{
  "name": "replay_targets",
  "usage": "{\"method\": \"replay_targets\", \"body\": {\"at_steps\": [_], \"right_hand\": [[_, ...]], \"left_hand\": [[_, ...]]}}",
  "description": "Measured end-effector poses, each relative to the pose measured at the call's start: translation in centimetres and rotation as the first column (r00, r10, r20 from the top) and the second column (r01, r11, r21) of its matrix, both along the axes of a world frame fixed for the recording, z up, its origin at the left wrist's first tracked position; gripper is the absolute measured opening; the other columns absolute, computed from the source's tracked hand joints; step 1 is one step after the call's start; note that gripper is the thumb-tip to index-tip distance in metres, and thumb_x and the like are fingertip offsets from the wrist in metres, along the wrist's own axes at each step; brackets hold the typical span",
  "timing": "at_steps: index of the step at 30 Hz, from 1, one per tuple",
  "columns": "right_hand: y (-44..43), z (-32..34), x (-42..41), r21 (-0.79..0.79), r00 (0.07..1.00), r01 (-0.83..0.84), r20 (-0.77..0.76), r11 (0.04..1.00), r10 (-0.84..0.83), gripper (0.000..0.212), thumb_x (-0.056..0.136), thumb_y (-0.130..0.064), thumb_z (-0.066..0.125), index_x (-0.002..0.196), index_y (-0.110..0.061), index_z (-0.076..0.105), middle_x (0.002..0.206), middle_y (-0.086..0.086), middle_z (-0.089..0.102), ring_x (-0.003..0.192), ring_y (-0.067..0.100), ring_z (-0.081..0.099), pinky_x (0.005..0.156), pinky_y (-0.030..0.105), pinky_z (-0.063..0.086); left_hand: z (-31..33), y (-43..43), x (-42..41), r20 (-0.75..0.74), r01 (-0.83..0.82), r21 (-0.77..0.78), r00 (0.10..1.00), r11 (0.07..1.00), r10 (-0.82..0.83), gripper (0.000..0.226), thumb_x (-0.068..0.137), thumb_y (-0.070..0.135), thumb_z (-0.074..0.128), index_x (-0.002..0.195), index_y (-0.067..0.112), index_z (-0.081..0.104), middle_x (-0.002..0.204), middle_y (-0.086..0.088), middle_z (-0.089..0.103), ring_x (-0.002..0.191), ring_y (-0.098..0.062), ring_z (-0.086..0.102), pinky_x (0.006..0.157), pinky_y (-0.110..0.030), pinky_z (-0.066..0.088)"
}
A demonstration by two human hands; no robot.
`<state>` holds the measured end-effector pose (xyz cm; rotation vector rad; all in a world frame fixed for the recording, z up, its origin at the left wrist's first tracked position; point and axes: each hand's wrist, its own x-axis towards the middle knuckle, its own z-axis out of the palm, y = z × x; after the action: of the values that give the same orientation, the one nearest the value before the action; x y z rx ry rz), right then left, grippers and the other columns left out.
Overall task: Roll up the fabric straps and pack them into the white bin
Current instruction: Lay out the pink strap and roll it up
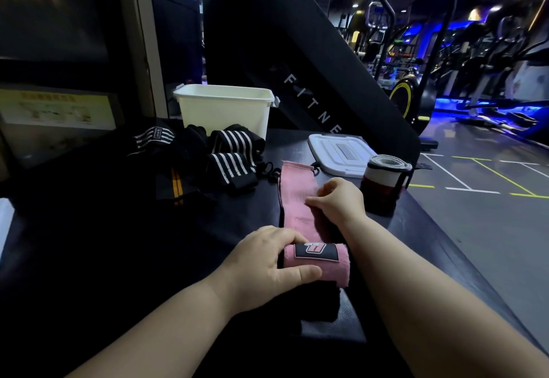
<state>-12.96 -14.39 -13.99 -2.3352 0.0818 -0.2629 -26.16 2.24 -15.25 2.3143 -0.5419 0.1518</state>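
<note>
A pink fabric strap (297,199) lies stretched away from me on the dark bench, its near end rolled into a short roll with a black logo patch. My left hand (267,264) grips that rolled end from the left, thumb under it. My right hand (335,199) rests on the flat part of the strap, fingers curled and pinching the cloth. A finished roll in white, dark red and black (383,184) stands upright to the right. The white bin (222,107) stands at the back, its inside hidden from me.
Several black straps with white stripes (231,154) and one with orange stripes (176,190) lie piled left of the pink strap. The bin's white lid (338,154) lies flat behind the finished roll. The bench edge drops to the gym floor on the right.
</note>
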Motion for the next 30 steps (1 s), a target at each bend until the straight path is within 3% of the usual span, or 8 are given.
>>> {"method": "replay_targets", "body": {"at_steps": [2,7,13,17,21,25,28,30], "right_hand": [[0.0,-0.1,0.2,0.0,1.0,-0.019,0.017,1.0,0.019,0.03,0.066,-0.028,0.087,0.072,-0.023,0.058,0.075,-0.009,0.064,0.085,0.013,0.062,0.073,0.024,0.043],[0.0,-0.4,0.4,-0.042,0.998,-0.031,0.047,0.999,0.033,0.029,0.067,-0.028,0.086,0.068,-0.025,0.057,0.079,-0.006,0.069,0.087,0.014,0.064,0.075,0.026,0.048],[-0.6,0.3,-0.1,-0.202,0.993,-0.121,-0.018,0.972,0.12,0.021,0.078,-0.043,0.077,0.071,-0.025,0.066,0.08,-0.002,0.068,0.078,0.014,0.061,0.067,0.024,0.043],[-2.2,2.3,-1.1,-0.133,0.958,-0.279,-0.102,0.951,0.267,0.017,0.09,-0.037,0.065,0.099,-0.023,0.072,0.089,-0.006,0.068,0.081,0.014,0.061,0.067,0.025,0.043],[-4.2,4.3,-4.1,0.067,0.879,-0.459,-0.116,0.886,0.463,0.011,0.094,-0.032,0.062,0.098,-0.03,0.071,0.089,-0.01,0.069,0.078,0.01,0.057,0.065,0.023,0.044],[-5.7,4.2,-8.1,0.209,0.739,-0.62,-0.167,0.756,0.653,0.037,0.071,-0.054,0.077,0.101,-0.033,0.072,0.093,-0.012,0.072,0.085,0.001,0.063,0.076,0.021,0.048],[-6.3,2.3,-9.5,0.183,0.718,-0.648,-0.175,0.739,0.673,0.058,0.053,-0.042,0.088,0.107,-0.047,0.066,0.111,-0.011,0.069,0.106,0.006,0.063,0.086,0.025,0.053],[-6.2,1.1,-10.0,0.129,0.764,-0.625,-0.101,0.769,0.638,0.064,0.055,-0.026,0.089,0.108,-0.049,0.063,0.112,-0.011,0.068,0.105,0.008,0.063,0.086,0.026,0.054]], "left_hand": [[0.0,0.0,0.0,0.05,0.009,0.008,0.999,1.0,-0.01,0.055,0.066,0.074,0.054,0.103,0.035,0.064,0.094,0.042,0.05,0.1,0.006,0.047,0.087,-0.01,0.035],[-0.3,0.1,0.3,-0.008,0.016,-0.024,1.0,1.0,-0.016,0.052,0.064,0.076,0.049,0.096,0.038,0.062,0.093,0.03,0.055,0.1,0.005,0.048,0.086,-0.011,0.037],[-0.6,-0.3,1.5,-0.131,-0.04,-0.01,0.991,0.999,0.038,0.048,0.06,0.085,0.042,0.085,0.046,0.056,0.092,0.009,0.057,0.099,-0.009,0.053,0.095,-0.033,0.044],[-0.5,-0.8,2.3,-0.216,-0.057,-0.061,0.975,0.997,0.042,0.056,0.064,0.081,0.048,0.083,0.03,0.058,0.083,0.004,0.061,0.086,-0.021,0.063,0.086,-0.047,0.051],[-0.1,-1.0,2.9,-0.325,-0.08,-0.098,0.945,0.992,0.044,0.067,0.058,0.081,0.051,0.089,0.023,0.06,0.082,0.002,0.064,0.089,-0.022,0.064,0.091,-0.046,0.05],[-0.3,-1.2,3.1,-0.36,-0.113,-0.189,0.932,0.975,0.038,0.072,0.054,0.079,0.053,0.098,0.024,0.065,0.091,0.001,0.069,0.089,-0.02,0.065,0.092,-0.039,0.05],[-0.2,-1.5,2.9,-0.336,-0.147,-0.199,0.939,0.969,0.074,0.065,0.053,0.079,0.048,0.093,0.032,0.066,0.082,0.01,0.064,0.078,-0.012,0.06,0.088,-0.037,0.049],[-0.2,-1.8,2.7,-0.298,-0.155,-0.165,0.949,0.974,0.101,0.063,0.055,0.08,0.043,0.09,0.032,0.064,0.083,0.011,0.062,0.083,-0.014,0.059,0.091,-0.039,0.049]]}}
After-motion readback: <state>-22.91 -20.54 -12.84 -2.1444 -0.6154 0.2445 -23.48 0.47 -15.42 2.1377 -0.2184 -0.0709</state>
